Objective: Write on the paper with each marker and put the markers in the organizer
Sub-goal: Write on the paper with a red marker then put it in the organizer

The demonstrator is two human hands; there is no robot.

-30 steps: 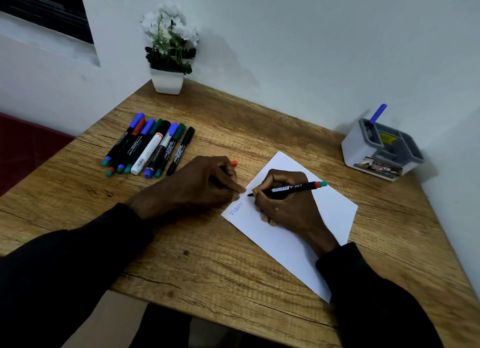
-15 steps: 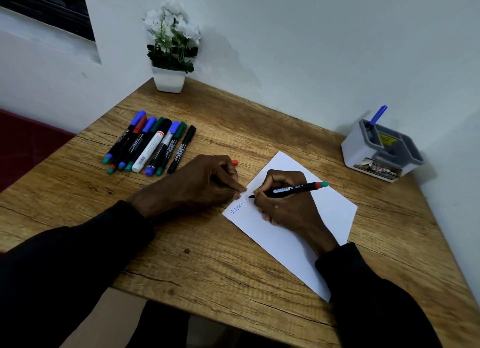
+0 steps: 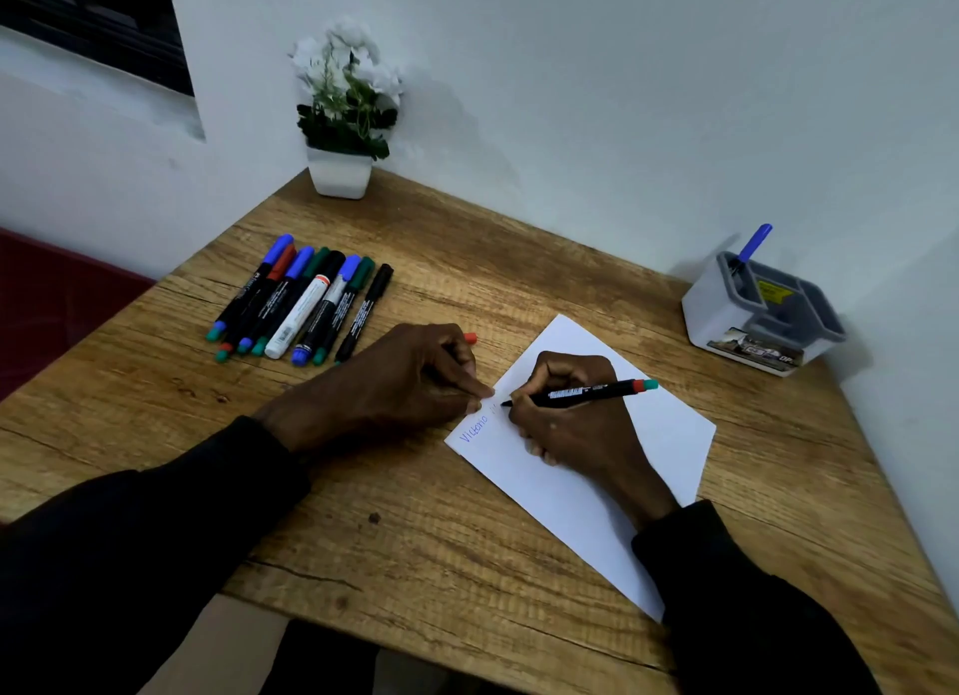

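A white sheet of paper lies on the wooden table with a blue word at its left corner. My right hand grips a black marker with a red and green end, its tip down on the paper beside the blue word. My left hand rests curled at the paper's left corner, fingertips pressing the edge, and holds a red cap that pokes out behind the fingers. A row of several markers lies at the left. The grey organizer at the right holds one blue marker.
A white pot with white flowers stands at the table's far corner against the wall. The wall runs close behind the organizer and along the right side. The table's near edge is just in front of my arms.
The marker tip has shifted slightly along the paper and faint new strokes show after the blue word. My left hand has stayed in place.
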